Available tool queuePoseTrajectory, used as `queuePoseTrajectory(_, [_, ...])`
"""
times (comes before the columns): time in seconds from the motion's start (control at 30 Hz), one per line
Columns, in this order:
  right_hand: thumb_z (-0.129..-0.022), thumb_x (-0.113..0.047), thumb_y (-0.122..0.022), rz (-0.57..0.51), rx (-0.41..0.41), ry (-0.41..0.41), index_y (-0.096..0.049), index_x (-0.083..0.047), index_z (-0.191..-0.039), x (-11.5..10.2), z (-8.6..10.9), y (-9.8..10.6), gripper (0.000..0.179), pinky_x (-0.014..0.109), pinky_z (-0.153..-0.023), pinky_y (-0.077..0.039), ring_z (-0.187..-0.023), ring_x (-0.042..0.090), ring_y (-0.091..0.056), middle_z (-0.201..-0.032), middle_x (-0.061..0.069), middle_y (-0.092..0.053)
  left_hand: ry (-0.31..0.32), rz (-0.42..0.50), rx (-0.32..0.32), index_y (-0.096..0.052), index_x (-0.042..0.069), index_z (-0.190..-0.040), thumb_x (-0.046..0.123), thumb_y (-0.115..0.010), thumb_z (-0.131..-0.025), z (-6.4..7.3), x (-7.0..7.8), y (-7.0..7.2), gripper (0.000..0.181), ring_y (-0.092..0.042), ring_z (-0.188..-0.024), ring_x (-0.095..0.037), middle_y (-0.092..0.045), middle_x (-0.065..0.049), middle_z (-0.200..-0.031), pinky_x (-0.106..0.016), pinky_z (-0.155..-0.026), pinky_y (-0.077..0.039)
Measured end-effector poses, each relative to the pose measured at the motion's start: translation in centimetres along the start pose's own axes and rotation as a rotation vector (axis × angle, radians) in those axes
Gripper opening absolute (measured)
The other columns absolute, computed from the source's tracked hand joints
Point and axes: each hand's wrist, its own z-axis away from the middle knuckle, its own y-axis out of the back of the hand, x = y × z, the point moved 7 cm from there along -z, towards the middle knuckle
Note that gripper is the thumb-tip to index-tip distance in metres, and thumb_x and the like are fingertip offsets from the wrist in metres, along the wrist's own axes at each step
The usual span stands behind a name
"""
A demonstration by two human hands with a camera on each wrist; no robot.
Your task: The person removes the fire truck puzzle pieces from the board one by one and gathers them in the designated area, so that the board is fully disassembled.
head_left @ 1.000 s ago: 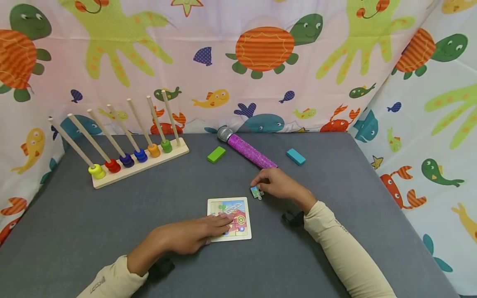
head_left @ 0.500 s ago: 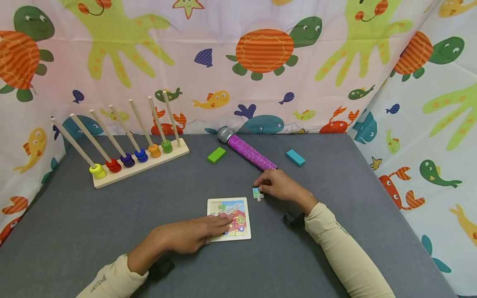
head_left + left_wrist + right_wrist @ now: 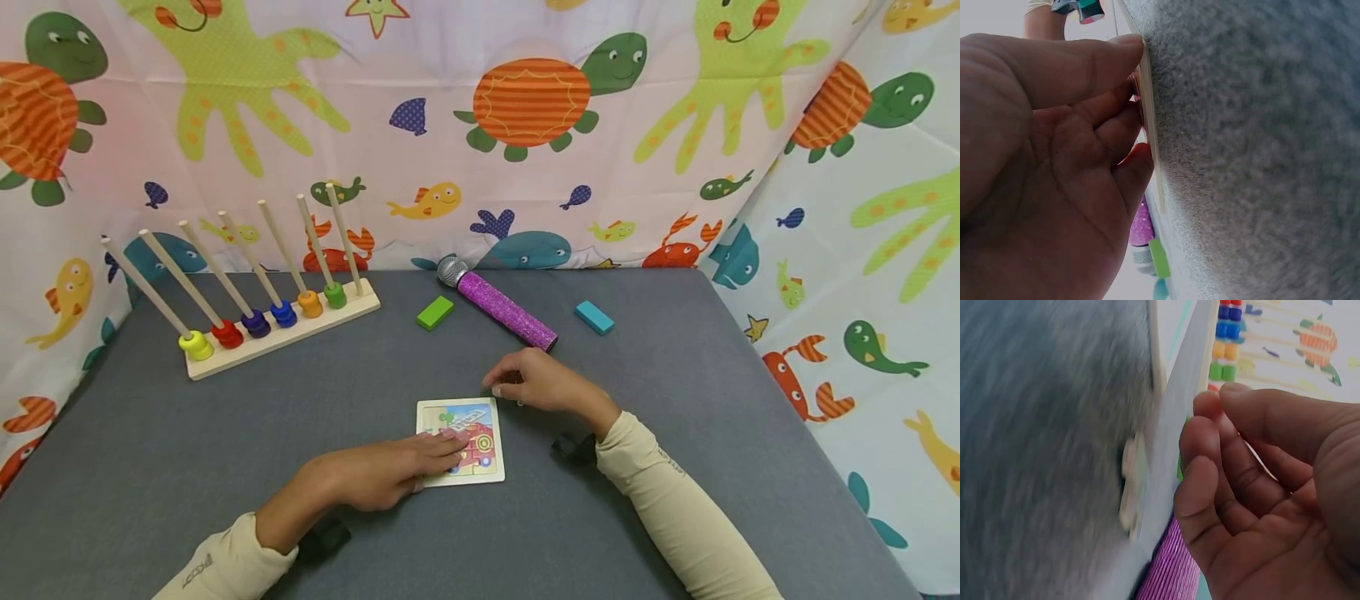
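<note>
A small square jigsaw puzzle [image 3: 480,421] in a pale wooden frame lies on the table, its picture showing a red fire engine. My left hand [image 3: 390,471] rests on its left part with fingers stretched over the picture. In the left wrist view the thumb [image 3: 1097,65] touches the frame's edge. My right hand [image 3: 543,379] is at the frame's far right corner, fingers loosely bent, nothing between them in the right wrist view. Under that hand a loose puzzle piece [image 3: 1134,487] lies on the cloth, mostly hidden from the head view.
A glittery purple microphone [image 3: 506,310] lies just beyond the right hand. A green block [image 3: 435,312] and a blue block [image 3: 595,317] flank it. At the back left stands a wooden peg rack [image 3: 281,337] with coloured rings. A patterned curtain [image 3: 420,167] closes the back.
My right hand has let go of the puzzle piece and moved left, to the frame's corner. The piece stays on the cloth. My left hand has not moved.
</note>
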Motion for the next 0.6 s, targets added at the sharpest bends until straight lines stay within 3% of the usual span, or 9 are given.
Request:
queuePoseTrajectory(0.3, [-0.095, -0.011, -0.064, -0.024, -0.092, 0.093, -0.073, -0.007, -0.111, -2.3, -1.6, -1.9, 0.018, 0.027, -0.079, -0.05, -0.086, 0.008, -0.059, -0.101, -0.004, -0.071, 0.015, 0.01, -0.013, -0.036, 0.008, -0.151, -0.005, -0.047, -0.098, 0.0, -0.2, 0.0, 0.055, -0.018, -0.145, -0.022, -0.023, -0.005, -0.159, -0.04, -0.115, -0.021])
queuePoseTrajectory(0.6, [-0.095, -0.008, -0.064, -0.064, -0.144, 0.116, -0.073, -0.007, -0.113, -3.1, -2.6, -3.7, 0.02, 0.025, -0.081, -0.05, -0.088, 0.006, -0.06, -0.103, -0.003, -0.071, -0.032, -0.011, 0.003, -0.035, 0.004, -0.15, -0.007, -0.047, -0.097, 0.0, -0.1, 0.0, 0.056, -0.018, -0.145, -0.024, -0.022, -0.007, -0.159, -0.04, -0.115, -0.02])
